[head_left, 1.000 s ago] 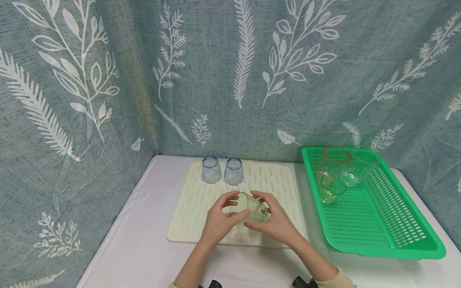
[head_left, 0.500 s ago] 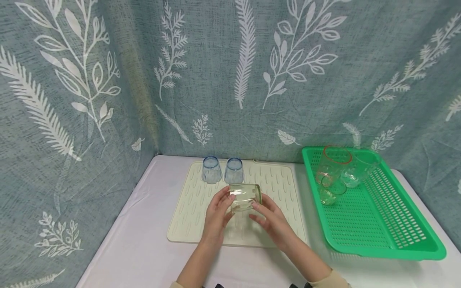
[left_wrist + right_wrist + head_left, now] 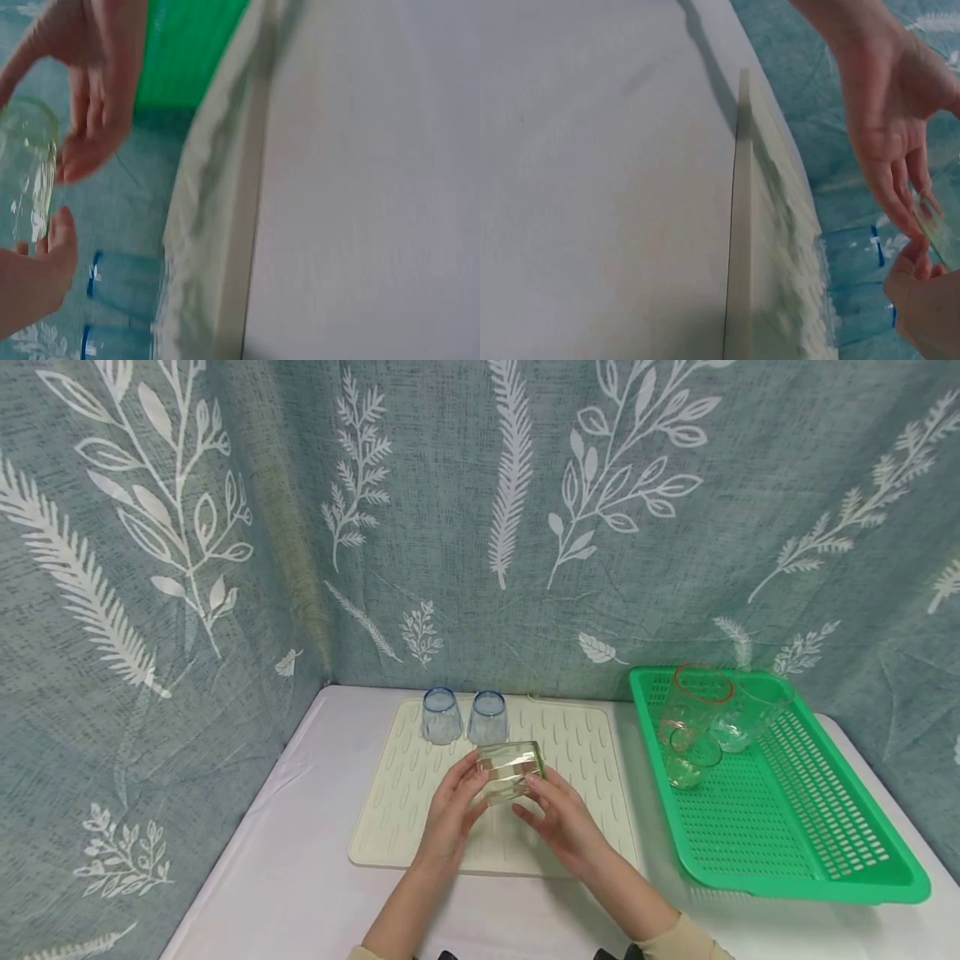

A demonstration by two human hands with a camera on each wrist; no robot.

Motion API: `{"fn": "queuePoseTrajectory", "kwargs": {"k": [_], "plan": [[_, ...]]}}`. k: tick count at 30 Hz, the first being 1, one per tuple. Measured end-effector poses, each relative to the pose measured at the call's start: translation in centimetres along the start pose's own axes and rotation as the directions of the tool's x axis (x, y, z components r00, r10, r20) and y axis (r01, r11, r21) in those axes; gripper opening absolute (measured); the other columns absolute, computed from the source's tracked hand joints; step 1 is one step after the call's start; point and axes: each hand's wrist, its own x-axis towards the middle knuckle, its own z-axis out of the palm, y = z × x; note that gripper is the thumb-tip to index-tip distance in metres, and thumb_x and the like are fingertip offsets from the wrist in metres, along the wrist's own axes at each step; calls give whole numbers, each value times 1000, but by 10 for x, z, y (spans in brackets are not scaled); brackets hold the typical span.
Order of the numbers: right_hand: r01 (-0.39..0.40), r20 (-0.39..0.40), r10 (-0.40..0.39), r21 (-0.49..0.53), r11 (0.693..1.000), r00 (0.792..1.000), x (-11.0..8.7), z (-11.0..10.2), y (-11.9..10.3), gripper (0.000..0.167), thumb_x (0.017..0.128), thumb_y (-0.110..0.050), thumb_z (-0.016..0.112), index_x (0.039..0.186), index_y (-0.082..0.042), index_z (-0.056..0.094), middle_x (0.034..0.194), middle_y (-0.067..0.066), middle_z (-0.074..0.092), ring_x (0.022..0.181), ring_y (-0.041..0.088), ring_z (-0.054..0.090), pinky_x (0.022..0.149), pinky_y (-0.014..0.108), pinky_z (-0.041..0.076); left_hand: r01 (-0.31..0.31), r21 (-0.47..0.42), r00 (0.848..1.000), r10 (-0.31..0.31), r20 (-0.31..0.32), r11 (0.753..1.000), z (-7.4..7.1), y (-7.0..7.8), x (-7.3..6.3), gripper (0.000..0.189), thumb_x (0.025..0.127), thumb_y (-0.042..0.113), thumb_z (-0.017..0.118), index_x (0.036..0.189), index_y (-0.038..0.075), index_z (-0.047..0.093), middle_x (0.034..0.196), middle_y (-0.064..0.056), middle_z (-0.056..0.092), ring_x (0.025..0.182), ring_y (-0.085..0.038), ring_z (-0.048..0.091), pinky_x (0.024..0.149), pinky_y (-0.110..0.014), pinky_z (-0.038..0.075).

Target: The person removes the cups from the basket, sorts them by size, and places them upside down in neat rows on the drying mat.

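Observation:
A pale green-tinted drinking glass lies on its side in the air above the cream drying mat, its darker green edge toward the right. My left hand grips its left end, thumb on the near side. At the right end, my right hand holds it with the thumb on top, while the lower fingers hang apart from the glass. In the left wrist view, the right hand is above and the left hand below the glass. The right wrist view shows only part of the glass.
Two blue-tinted glasses stand side by side at the mat's back left. A green plastic basket on the right holds a red-rimmed glass, a clear glass and a greenish glass. A patterned curtain hangs behind.
Over the second, the glass has been turned between the hands, its tilt levelling to nearly horizontal, and raised slightly away from me. In the last half second it has rolled a little.

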Motion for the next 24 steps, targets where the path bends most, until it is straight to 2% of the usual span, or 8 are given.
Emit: {"fn": "queuePoseTrajectory", "kwargs": {"k": [3,6,10,13,15,17,24], "plan": [[11,-11,-11,-42,999,1000,4,-4,-1,52,94,-15,60,140,1,43,118,6,57,108,18,52,94,38,48,-32,112,999,34,-19,993,-12,-1,3,57,98,22,57,146,0,37,146,-20,41,131,-27,44,105,-34,42],[29,-43,-33,-97,995,999,10,-11,-2,52,93,-14,63,139,1,44,121,9,54,107,17,55,95,40,49,-51,224,991,76,-108,973,-27,2,8,50,98,20,58,143,3,44,141,-17,49,128,-25,47,103,-31,42],[47,-103,-64,-163,986,993,20,-22,-3,54,92,-15,66,138,1,44,130,14,48,109,17,55,98,43,48,-44,377,962,142,-234,925,-52,10,15,46,99,20,57,140,4,48,137,-15,53,126,-25,49,105,-35,39],[61,-145,-95,-221,973,985,28,-28,-6,56,91,-16,68,139,-1,43,134,14,44,112,19,54,99,42,48,-17,467,942,171,-289,884,-74,17,20,47,99,21,56,142,3,46,139,-16,51,128,-29,46,108,-41,35],[71,-176,-120,-264,962,977,33,-31,-8,57,90,-16,70,139,-2,43,134,13,44,112,21,54,98,40,49,25,500,936,155,-316,866,-88,21,23,49,100,22,55,144,4,43,141,-16,48,131,-30,42,109,-44,33],[75,-206,-145,-313,947,968,38,-32,-10,58,89,-18,71,139,-3,44,132,13,46,111,21,55,97,39,49,67,509,932,128,-338,858,-101,22,27,52,100,23,53,146,3,39,144,-17,44,133,-31,39,110,-44,32],[64,-296,-212,-443,894,931,59,-35,-16,64,88,-23,74,140,-4,44,121,11,51,100,15,53,92,33,51,230,461,921,-38,-388,857,-132,20,41,64,101,29,48,154,4,22,155,-19,27,141,-36,28,115,-45,25]]}}
